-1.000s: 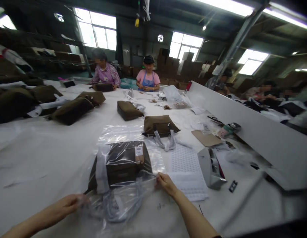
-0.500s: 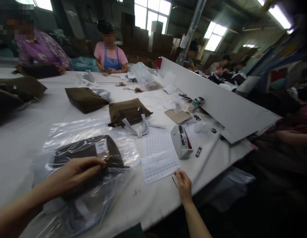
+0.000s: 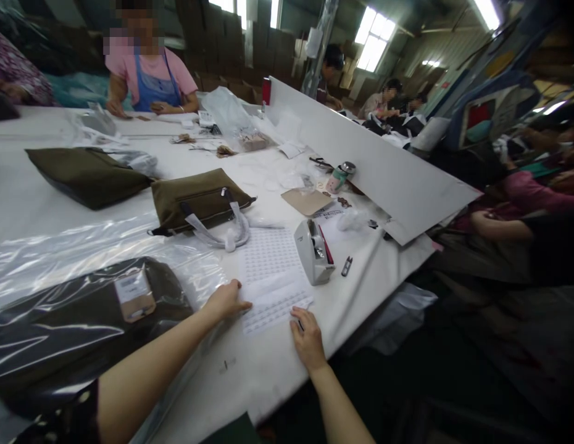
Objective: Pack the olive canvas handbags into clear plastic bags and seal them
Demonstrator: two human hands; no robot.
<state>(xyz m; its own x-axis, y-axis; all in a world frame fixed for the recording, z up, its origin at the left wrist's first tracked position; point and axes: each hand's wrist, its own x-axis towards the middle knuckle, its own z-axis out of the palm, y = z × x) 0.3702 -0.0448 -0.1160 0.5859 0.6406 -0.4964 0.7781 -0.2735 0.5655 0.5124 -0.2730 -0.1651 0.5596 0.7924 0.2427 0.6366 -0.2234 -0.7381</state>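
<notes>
A sheet of small printed labels (image 3: 268, 259) lies on the table, its near part overlapped by a paler strip. My left hand (image 3: 224, 300) is at the sheet's left edge, thumb and fingers apart. By the lower right corner, my right hand (image 3: 309, 339) has its fingertips at the paper's edge, thumb spread from them. A small dark bit shows between those fingers; whether it is held or lies beneath is unclear. Left of my forearm, a dark olive bag in clear plastic (image 3: 83, 314) carries a white and brown tag (image 3: 135, 295).
A tape dispenser (image 3: 310, 253) and thread snips (image 3: 347, 266) sit right of the sheet. Behind are olive handbags (image 3: 201, 200), cardboard (image 3: 305, 201), a bottle (image 3: 339, 177) and a slanted white board (image 3: 361, 160). A person in a blue apron (image 3: 157, 83) works across the table.
My left hand has left the bagged handbag and moved right to the label sheet. My right hand has come to the sheet's corner. The view has swung right.
</notes>
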